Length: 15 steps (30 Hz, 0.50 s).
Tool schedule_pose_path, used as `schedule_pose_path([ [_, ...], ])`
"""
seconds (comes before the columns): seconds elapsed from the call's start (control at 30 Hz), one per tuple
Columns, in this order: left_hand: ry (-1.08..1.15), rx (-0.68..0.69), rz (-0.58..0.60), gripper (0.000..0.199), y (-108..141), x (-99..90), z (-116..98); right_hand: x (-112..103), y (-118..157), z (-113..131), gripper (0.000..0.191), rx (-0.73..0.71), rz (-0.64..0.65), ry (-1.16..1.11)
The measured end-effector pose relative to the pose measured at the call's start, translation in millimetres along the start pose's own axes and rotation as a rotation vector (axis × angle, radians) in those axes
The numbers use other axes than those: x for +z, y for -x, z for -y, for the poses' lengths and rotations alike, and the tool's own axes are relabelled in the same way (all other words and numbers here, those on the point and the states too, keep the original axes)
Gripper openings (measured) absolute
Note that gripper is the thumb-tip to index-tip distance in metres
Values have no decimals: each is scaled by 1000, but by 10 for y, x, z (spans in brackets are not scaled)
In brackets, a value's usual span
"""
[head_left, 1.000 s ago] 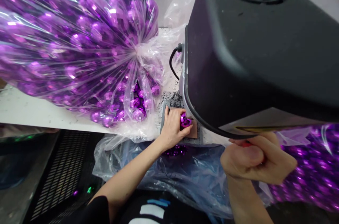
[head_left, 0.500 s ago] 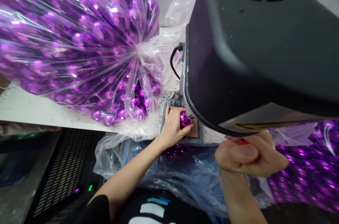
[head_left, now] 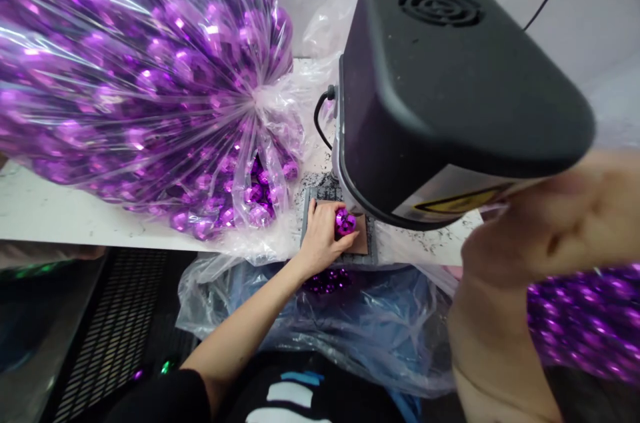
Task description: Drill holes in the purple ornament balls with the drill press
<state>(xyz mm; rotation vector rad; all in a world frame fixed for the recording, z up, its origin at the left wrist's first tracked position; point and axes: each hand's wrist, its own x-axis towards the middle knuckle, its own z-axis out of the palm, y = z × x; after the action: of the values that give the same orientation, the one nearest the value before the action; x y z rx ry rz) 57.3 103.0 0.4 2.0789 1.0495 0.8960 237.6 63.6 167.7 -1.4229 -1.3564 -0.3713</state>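
My left hand [head_left: 324,235] is closed around a shiny purple mirrored ball [head_left: 345,222], with thumb and fingers at its sides. The ball sits over a brown square pad [head_left: 361,244] on a grey ridged base [head_left: 371,256], under the front of a black-hooded machine [head_left: 465,96]. To the right of the hood, my right hand [head_left: 540,223] is raised and smeared by motion. Its fingers are partly hidden by the hood, so what it grips, if anything, does not show.
A clear plastic bag [head_left: 150,109] full of purple balls lies on the white table [head_left: 130,223] at left. More purple balls [head_left: 587,323] are at lower right. An open plastic bag [head_left: 390,336] hangs at the table's front edge. Dark shavings lie around the base.
My right hand has moved up and to the right, away from under the hood's front; a bit of red showed in its fist before. My left hand stays on the ball. The view has shifted slightly.
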Motion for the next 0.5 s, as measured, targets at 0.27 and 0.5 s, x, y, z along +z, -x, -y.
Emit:
schedule_pose_path([
  [0.27, 52, 69, 65, 50, 389, -314, -193, 322, -533, 80, 45, 83, -45, -142],
  [0.5, -201, 238, 411, 67, 982, -416, -285, 335, -506, 5, 47, 54, -69, -209],
])
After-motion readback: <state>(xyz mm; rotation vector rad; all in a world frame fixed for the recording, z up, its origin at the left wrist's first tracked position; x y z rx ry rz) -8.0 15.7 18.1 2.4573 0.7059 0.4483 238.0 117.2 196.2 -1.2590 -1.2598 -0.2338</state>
